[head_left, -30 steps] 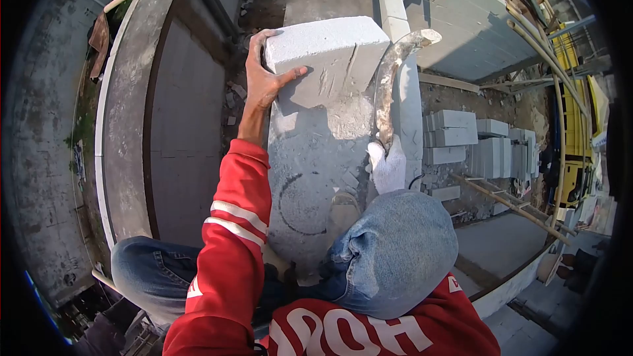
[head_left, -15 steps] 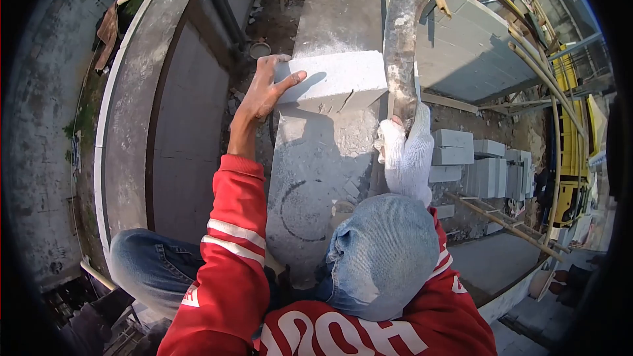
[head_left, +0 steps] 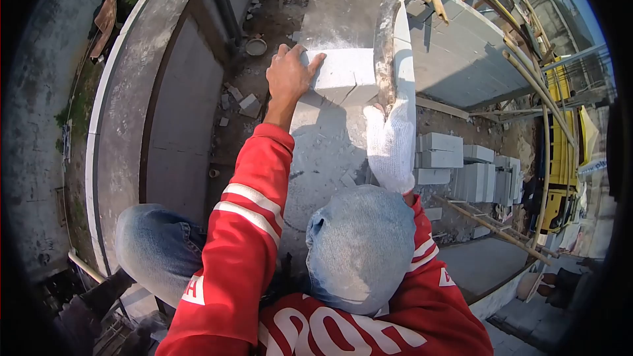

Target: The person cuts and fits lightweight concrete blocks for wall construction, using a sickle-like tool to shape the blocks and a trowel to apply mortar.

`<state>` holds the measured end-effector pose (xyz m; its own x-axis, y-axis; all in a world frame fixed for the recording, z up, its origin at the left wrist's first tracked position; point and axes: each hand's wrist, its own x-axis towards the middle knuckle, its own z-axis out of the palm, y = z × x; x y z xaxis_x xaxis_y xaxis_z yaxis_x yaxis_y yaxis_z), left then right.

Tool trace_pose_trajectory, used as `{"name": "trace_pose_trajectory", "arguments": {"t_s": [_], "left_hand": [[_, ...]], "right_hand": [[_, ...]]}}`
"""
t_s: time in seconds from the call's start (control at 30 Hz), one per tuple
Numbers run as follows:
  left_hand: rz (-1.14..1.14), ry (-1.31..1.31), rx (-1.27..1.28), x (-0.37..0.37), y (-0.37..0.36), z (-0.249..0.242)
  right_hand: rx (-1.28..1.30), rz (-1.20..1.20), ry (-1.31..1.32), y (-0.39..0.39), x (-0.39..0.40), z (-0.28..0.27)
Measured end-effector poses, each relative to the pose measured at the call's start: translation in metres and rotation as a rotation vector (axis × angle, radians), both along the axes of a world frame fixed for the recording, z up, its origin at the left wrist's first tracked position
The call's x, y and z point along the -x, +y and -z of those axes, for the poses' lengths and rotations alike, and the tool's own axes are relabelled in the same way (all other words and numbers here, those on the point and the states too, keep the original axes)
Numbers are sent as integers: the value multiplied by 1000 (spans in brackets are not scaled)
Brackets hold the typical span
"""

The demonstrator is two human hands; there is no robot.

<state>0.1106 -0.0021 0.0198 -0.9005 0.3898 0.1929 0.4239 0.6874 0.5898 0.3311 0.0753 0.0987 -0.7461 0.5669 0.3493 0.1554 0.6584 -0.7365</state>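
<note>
A white lightweight concrete block (head_left: pixel 339 69) lies across the top of the grey concrete beam (head_left: pixel 326 135); a crack runs down its near face. My bare left hand (head_left: pixel 290 72) grips its left end, thumb on the top face and fingers over the far side. In a white knitted glove, my right hand (head_left: pixel 389 142) is closed around the lower end of a long curved, mortar-spattered tool (head_left: pixel 384 49). That tool stands along the block's right end, and its upper part bends away to the right. The exact kind of tool does not show.
My denim-covered knees flank the beam. To the right, pale blocks (head_left: pixel 442 151) are stacked on the ground far below, near a bamboo ladder (head_left: pixel 494 224). Bamboo poles (head_left: pixel 541 82) and a yellow truck (head_left: pixel 562 158) stand farther right. Another concrete beam (head_left: pixel 135 105) runs along the left.
The crack in the block now reaches its top face. My left hand has shifted to the right in view, still on the block, and the tool's upper end has swung to the left.
</note>
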Motion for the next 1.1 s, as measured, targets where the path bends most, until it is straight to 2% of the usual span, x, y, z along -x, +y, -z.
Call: {"name": "trace_pose_trajectory", "arguments": {"t_s": [0.03, 0.17, 0.23, 0.27, 0.3, 0.37, 0.4, 0.43, 0.5, 0.53, 0.6, 0.63, 0.7, 0.73, 0.8, 0.83, 0.9, 0.93, 0.97, 1.07, 1.1], "left_hand": [[6, 2, -7, -1, -1, 1], [3, -6, 3, 1, 0, 0], [-4, -20, -4, -1, 0, 0], [-6, -15, -13, -3, 0, 4], [-5, -6, -20, -4, 0, 8], [-5, 4, -28, 0, 1, 5], [-20, 23, -35, 0, 1, 6], [-27, 36, -34, -1, 1, 8], [-12, 16, -35, -1, 0, 5], [-9, 6, -41, -2, 0, 2], [-11, 0, -39, -2, 0, 4], [-16, 1, -43, -1, 0, 4], [-17, 5, -48, -1, 1, 5], [-16, 2, -49, -1, 0, 6], [-16, 5, -50, -5, -1, 6], [-17, 1, -45, 0, 1, 4], [-19, 2, -50, -1, -2, 10], [-18, -1, -54, 0, -1, 7], [-19, -7, -64, -1, 0, 4], [-17, -25, -43, -3, 1, 4], [-26, -9, -48, 0, 2, 5]], "right_hand": [[-100, -15, 93, 2, -3, -6], [-259, 97, 81, -2, 3, -22], [265, 207, -267, -15, 13, -4], [-180, -41, -356, 13, -2, 65], [-192, -40, -345, 15, -6, 59], [21, -88, -290, 17, 1, 34], [111, -61, -351, 15, 4, 7], [122, -63, -366, 21, 4, 2], [-607, -60, -124, 33, 2, -7], [-601, -61, -133, 32, 8, -16], [-303, 236, 240, 18, 28, -39], [-305, 236, 244, 13, 29, -35], [233, 132, -227, 6, 26, -15], [227, 129, -218, 8, 21, 2], [159, 58, -475, 15, 19, 29], [149, 48, -458, 25, 25, 31], [-174, -85, -219, 30, 18, 21], [-205, -106, -303, 25, 20, -13], [-375, -95, 22, 22, 24, -27], [-396, -37, -42, 34, 23, -31], [-673, -30, -70, 35, 23, -21]]}}
